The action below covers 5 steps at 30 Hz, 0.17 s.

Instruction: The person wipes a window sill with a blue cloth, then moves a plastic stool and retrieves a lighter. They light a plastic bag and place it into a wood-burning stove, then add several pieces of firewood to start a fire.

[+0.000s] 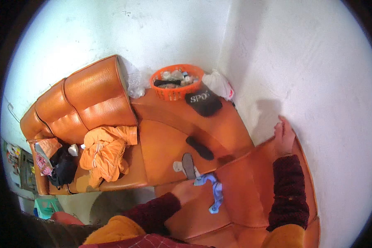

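Note:
My left hand (184,192) is closed on one end of a light blue sock (217,194), and the rest of it hangs limp over the orange sofa seat. Just beyond that hand lie a grey sock (188,164) and a whitish piece (177,166) beside it. A black sock (200,148) rests farther back on the seat. My right hand (284,138) is raised near the white wall above the sofa's right side. Its fingers are partly bent and apart, with nothing seen in them.
An orange plastic basket (175,93) with mixed small things stands at the back corner, next to a black cap (203,102) and a white bag (219,84). An orange jacket (105,155) and a black bag (63,167) lie on the left seat. A green stool (46,206) stands lower left.

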Tool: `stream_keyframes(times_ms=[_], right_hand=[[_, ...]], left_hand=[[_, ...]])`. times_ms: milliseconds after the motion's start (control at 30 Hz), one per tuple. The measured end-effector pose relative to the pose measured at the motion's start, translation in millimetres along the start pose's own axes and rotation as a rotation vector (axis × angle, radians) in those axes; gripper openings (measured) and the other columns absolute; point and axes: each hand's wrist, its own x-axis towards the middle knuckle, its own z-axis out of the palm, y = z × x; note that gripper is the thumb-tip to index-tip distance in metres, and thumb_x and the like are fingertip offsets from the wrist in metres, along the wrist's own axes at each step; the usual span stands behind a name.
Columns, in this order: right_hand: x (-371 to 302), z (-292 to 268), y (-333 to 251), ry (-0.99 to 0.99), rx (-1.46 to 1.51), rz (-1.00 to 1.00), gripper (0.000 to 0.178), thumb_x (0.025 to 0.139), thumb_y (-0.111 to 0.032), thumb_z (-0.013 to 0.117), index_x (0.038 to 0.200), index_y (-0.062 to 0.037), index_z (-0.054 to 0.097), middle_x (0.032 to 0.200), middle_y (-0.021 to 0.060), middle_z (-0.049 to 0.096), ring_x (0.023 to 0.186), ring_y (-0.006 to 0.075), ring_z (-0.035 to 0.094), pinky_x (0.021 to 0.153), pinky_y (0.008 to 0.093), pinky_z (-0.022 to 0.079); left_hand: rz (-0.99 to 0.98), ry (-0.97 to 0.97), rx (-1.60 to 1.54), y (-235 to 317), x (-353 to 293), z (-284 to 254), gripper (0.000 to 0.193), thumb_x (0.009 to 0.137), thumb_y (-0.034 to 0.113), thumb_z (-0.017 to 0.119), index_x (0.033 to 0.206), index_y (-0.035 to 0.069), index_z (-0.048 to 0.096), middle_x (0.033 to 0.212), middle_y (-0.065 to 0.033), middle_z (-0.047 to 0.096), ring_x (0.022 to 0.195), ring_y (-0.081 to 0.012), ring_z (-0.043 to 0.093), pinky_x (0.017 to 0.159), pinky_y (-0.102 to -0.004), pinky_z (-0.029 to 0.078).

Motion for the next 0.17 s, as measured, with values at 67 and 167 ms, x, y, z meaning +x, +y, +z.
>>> stream_keyframes(times_ms=[67,167], right_hand=[[30.5,22.0,7.4,-0.039,-0.068,-0.143,0.025,0.089,-0.016,0.049,0.109,-0.0029,0.057,0.062,0.0070,0.052,0.055,0.0166,0.050,0.054,0.0306,0.042],[54.1,31.4,23.3,-0.177,0.068,-0.198,0.025,0.089,-0.017,0.050,0.109,-0.0045,0.058,0.064,0.0066,0.055,0.057,0.0150,0.053,0.056,0.0281,0.044]], left_hand=[[-0.146,0.065,-0.457,34.8,2.8,-6.3,0.036,0.090,0.013,0.047,0.122,-0.002,0.046,0.122,-0.0169,0.051,0.111,-0.0287,0.051,0.095,-0.0392,0.042],[0.002,0.293,-0.176,58.7,5.3,-8.1,0.041,0.091,0.016,0.046,0.126,-0.003,0.042,0.128,-0.0202,0.046,0.117,-0.0301,0.047,0.099,-0.0394,0.039]])
